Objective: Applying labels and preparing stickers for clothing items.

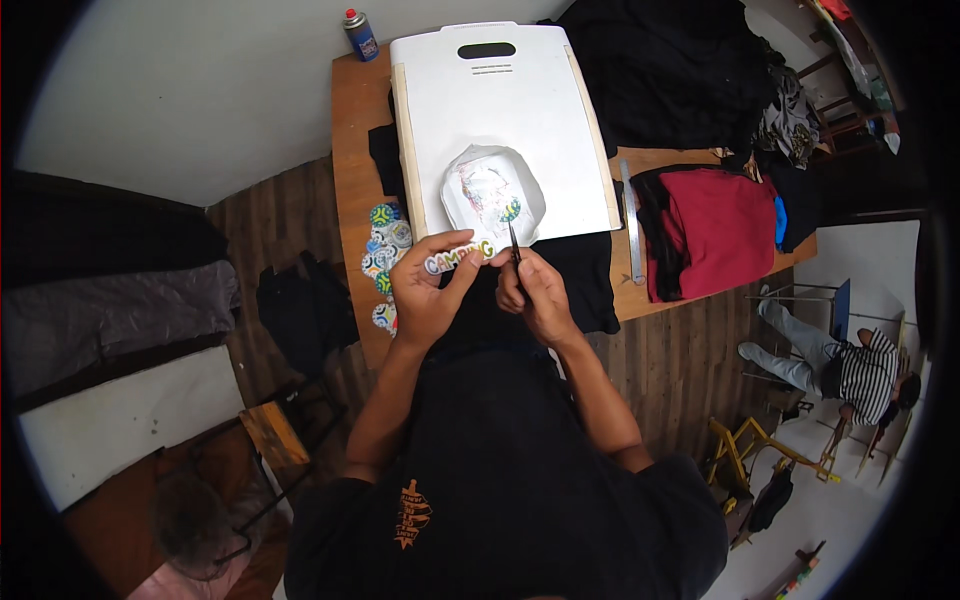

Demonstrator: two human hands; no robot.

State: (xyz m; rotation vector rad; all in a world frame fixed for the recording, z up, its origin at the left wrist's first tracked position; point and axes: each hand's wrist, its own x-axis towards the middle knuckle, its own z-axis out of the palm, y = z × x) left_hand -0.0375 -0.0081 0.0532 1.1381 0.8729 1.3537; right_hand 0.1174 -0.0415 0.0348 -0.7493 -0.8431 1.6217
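Observation:
My left hand [428, 290] is closed on a lettered cut-out [460, 257], a strip of green and yellow letters with a white border, pinched between thumb and fingers. My right hand [540, 300] grips a slim dark pointed tool [515, 243]; its exact kind is too small to tell. The tool's point is up, close to the cut-out's right end. Just beyond both hands a white paper-like bowl [453, 200] holds thin coloured scraps and a round green and blue piece [509, 209]. The bowl rests on a white board [500, 110] with a slot handle.
Round colourful cut-outs [383, 262] lie in a pile on the wooden table [352, 120] at left. A spray can [360, 35] stands at the far left corner. To the right are a metal ruler [632, 225], folded red cloth [715, 230] and black cloth [660, 70]. Two people are nearby.

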